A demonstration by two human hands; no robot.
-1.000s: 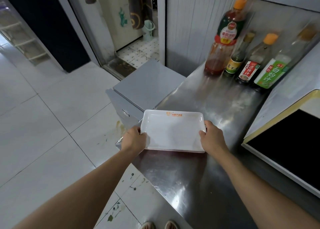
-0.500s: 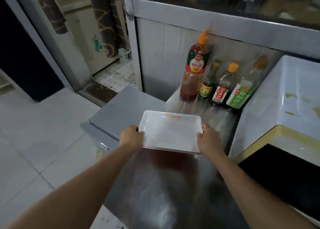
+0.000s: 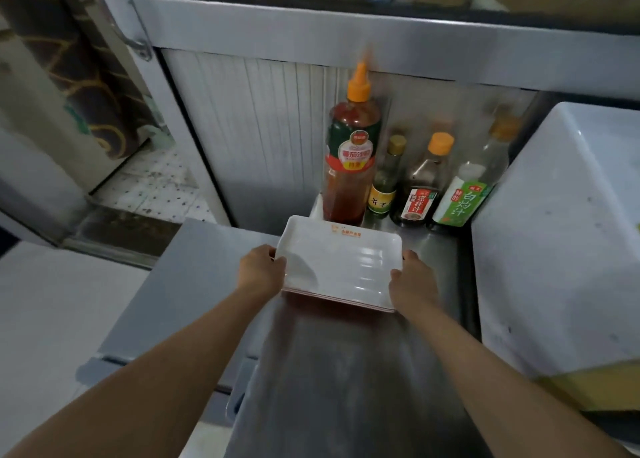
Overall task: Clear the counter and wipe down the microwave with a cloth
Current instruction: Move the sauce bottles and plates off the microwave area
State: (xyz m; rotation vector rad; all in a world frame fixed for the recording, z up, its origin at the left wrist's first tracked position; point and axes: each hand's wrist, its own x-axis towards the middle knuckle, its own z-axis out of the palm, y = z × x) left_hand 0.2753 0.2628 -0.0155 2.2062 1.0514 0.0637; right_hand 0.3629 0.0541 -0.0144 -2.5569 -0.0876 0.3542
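Both hands on white tray (image 3: 341, 262): left hand (image 3: 260, 270) grips left edge, right hand (image 3: 412, 282) right edge, keeping it level; sauce bottles (image 3: 349, 160) just beyond, counter (image 3: 346, 371) below, probably clearing it.

Both my bare forearms reach forward side by side; my left hand (image 3: 260, 270) and right hand (image 3: 412, 279) face each other with fingers curled, thumbs on top, gripping opposite short edges of a white tray (image 3: 341, 262).

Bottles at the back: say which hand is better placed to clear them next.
Probably the right hand. Both hands hold the white tray, but the right sits nearer the three small bottles. The left hand is closer only to the tall red sauce bottle.
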